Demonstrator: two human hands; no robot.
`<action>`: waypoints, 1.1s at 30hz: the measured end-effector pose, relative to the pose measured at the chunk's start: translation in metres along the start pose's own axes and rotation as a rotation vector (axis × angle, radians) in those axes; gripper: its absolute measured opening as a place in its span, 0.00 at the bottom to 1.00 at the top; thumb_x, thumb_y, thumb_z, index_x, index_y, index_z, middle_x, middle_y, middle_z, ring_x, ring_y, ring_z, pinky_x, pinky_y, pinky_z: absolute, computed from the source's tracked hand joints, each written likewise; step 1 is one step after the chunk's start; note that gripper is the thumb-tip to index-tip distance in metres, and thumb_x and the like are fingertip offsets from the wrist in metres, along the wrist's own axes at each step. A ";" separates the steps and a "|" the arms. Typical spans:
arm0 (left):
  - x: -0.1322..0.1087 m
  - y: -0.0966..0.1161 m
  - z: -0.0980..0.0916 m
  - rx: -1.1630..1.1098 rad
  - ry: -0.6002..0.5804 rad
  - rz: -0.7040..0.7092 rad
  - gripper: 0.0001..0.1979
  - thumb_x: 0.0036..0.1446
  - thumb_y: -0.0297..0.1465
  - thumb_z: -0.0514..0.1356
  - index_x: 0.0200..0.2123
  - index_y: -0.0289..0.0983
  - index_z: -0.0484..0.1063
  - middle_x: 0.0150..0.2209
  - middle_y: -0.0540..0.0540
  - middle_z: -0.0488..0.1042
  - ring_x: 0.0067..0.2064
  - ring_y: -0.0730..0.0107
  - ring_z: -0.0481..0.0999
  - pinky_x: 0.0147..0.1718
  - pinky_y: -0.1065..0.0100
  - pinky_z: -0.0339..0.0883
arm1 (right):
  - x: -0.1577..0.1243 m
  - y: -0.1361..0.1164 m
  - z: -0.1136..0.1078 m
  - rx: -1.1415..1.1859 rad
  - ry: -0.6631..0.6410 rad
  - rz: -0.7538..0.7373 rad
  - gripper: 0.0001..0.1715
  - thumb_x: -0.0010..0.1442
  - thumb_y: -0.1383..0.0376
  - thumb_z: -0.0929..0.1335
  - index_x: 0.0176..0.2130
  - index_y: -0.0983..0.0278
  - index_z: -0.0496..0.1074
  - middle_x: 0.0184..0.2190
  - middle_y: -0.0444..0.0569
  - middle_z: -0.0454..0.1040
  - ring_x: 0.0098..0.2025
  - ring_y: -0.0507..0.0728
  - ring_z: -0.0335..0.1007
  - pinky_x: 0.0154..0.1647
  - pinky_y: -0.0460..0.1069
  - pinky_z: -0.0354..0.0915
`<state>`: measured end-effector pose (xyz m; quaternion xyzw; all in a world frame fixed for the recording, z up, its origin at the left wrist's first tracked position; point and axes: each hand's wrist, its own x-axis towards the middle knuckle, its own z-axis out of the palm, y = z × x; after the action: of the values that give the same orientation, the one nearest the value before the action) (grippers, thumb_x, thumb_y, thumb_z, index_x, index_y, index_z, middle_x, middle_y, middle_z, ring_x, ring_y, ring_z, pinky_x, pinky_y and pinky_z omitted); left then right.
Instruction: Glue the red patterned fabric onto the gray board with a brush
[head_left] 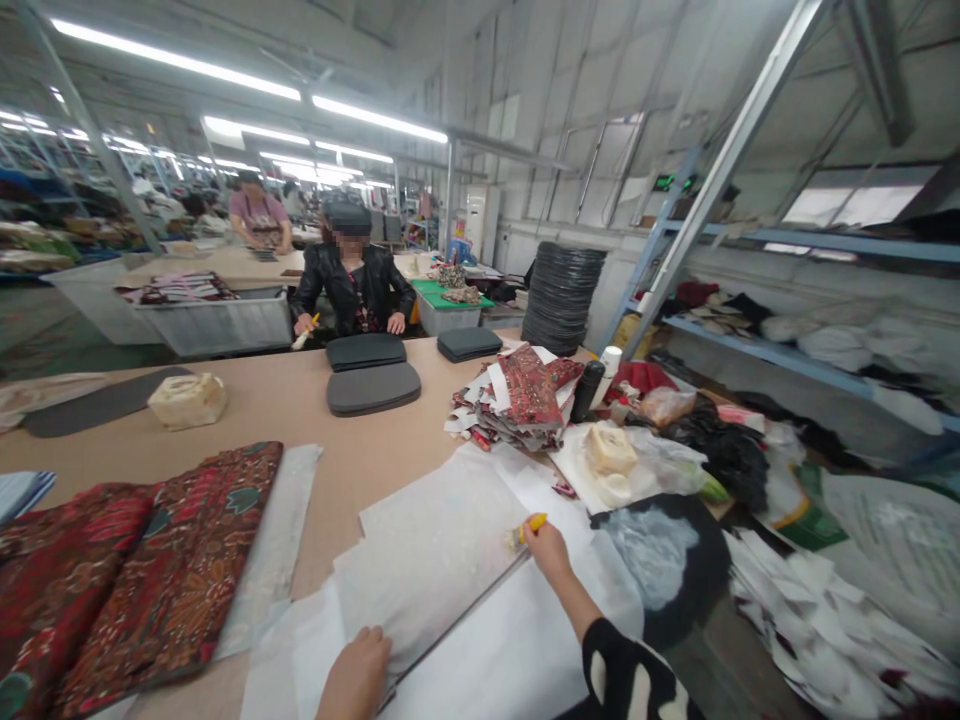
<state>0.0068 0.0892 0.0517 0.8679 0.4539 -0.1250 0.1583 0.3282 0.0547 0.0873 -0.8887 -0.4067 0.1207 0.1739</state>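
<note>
In my right hand (551,550) is a paintbrush (517,537) with a yellow handle, its pale bristles touching a whitish sheet (442,530). The fingers are closed round the handle. My left hand (364,665) lies on the near left part of that sheet, fingers resting against it. More white sheets (480,640) lie under and beside it on the table. To the right, a dark board (664,565) carries a smear of white paste (649,550).
Folded red patterned fabric (172,560) lies at left. Ahead are grey oval pads (373,388), a pile of patterned pieces (521,395) and a black bottle (586,390). A co-worker (352,275) sits opposite holding another brush (306,335). Shelving (810,350) stands at right.
</note>
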 end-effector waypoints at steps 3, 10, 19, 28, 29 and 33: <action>0.004 -0.002 -0.001 -0.001 0.000 -0.042 0.19 0.52 0.23 0.42 0.36 0.36 0.72 0.40 0.42 0.75 0.45 0.63 0.71 0.44 0.65 0.62 | 0.024 0.019 -0.025 -0.073 0.035 0.085 0.19 0.59 0.62 0.58 0.35 0.71 0.74 0.32 0.61 0.77 0.35 0.59 0.73 0.32 0.47 0.61; 0.020 -0.007 -0.014 -0.079 0.011 -0.142 0.16 0.53 0.27 0.42 0.34 0.38 0.69 0.38 0.43 0.76 0.43 0.64 0.73 0.39 0.66 0.62 | 0.031 0.028 -0.037 -0.163 -0.035 0.025 0.18 0.59 0.61 0.59 0.38 0.68 0.73 0.34 0.58 0.78 0.36 0.58 0.73 0.32 0.47 0.60; 0.049 -0.014 -0.040 -0.131 0.024 -0.197 0.11 0.54 0.30 0.43 0.31 0.40 0.65 0.35 0.46 0.76 0.38 0.68 0.73 0.33 0.69 0.59 | 0.029 0.036 -0.039 -0.154 -0.050 0.006 0.18 0.58 0.60 0.59 0.34 0.67 0.74 0.32 0.57 0.78 0.35 0.57 0.73 0.32 0.46 0.60; 0.101 -0.047 -0.053 -0.312 0.216 -0.421 0.12 0.53 0.32 0.44 0.32 0.40 0.66 0.34 0.44 0.77 0.38 0.64 0.75 0.33 0.67 0.61 | 0.017 0.043 -0.040 0.772 0.175 0.177 0.25 0.50 0.47 0.61 0.26 0.65 0.70 0.20 0.48 0.72 0.24 0.56 0.68 0.26 0.47 0.62; 0.105 -0.052 -0.054 -0.321 0.225 -0.442 0.12 0.54 0.32 0.44 0.33 0.39 0.66 0.34 0.44 0.77 0.37 0.64 0.75 0.33 0.67 0.62 | 0.012 0.045 -0.039 0.841 0.190 0.169 0.25 0.48 0.46 0.62 0.27 0.65 0.70 0.20 0.47 0.71 0.24 0.56 0.68 0.26 0.48 0.63; 0.120 -0.071 -0.060 -0.383 0.266 -0.469 0.15 0.55 0.33 0.42 0.35 0.38 0.67 0.32 0.43 0.77 0.36 0.63 0.77 0.33 0.66 0.64 | -0.020 0.028 -0.022 0.892 0.074 -0.003 0.15 0.47 0.54 0.64 0.27 0.63 0.69 0.20 0.43 0.69 0.24 0.54 0.65 0.26 0.47 0.62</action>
<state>0.0189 0.2406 0.0523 0.7029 0.6734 0.0439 0.2248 0.3423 0.0175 0.0978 -0.7298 -0.3098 0.2520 0.5549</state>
